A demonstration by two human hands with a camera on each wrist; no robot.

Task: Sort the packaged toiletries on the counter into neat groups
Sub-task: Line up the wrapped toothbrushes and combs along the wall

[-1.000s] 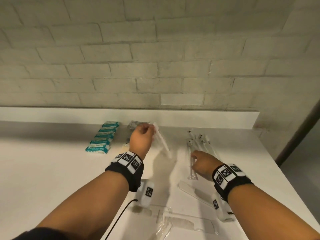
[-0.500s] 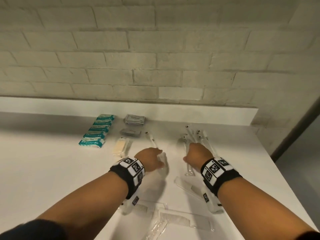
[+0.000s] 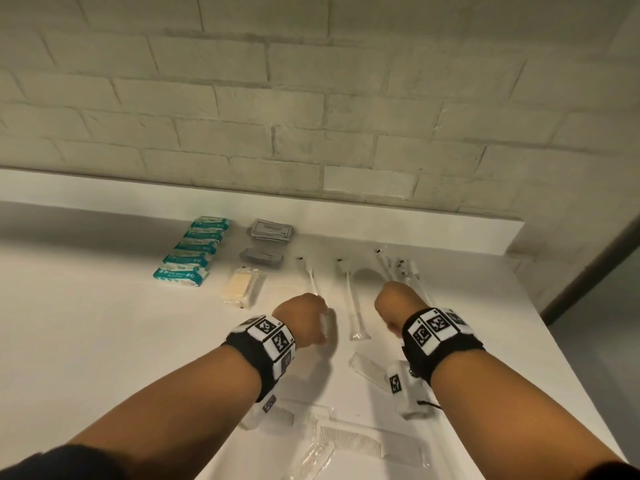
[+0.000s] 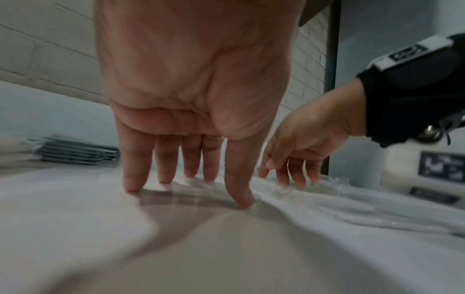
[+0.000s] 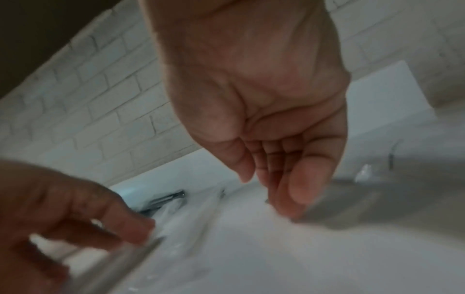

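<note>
In the head view, clear-wrapped toothbrushes lie lengthwise on the white counter [image 3: 104, 341]. My left hand [image 3: 304, 317] is down on the near end of the leftmost toothbrush packet [image 3: 308, 275], with straight fingers [image 4: 133, 179] touching the wrap. A second toothbrush packet [image 3: 354, 299] lies free between my hands. My right hand [image 3: 394, 303] hangs over the near ends of the right-hand toothbrush group [image 3: 401, 268], its fingers [image 5: 299, 183] loosely straight and brushing the plastic. Neither hand grips anything.
Teal packets [image 3: 194, 254] lie in a row at the back left, beside grey sachets [image 3: 270, 230] and a wrapped soap bar [image 3: 240, 284]. Wrapped combs [image 3: 349, 441] lie near the front edge. A brick wall rises behind, and the counter ends at the right.
My left hand came down from holding a toothbrush packet up near the back and laid it flat. My right hand left the middle packet and moved right to the group.
</note>
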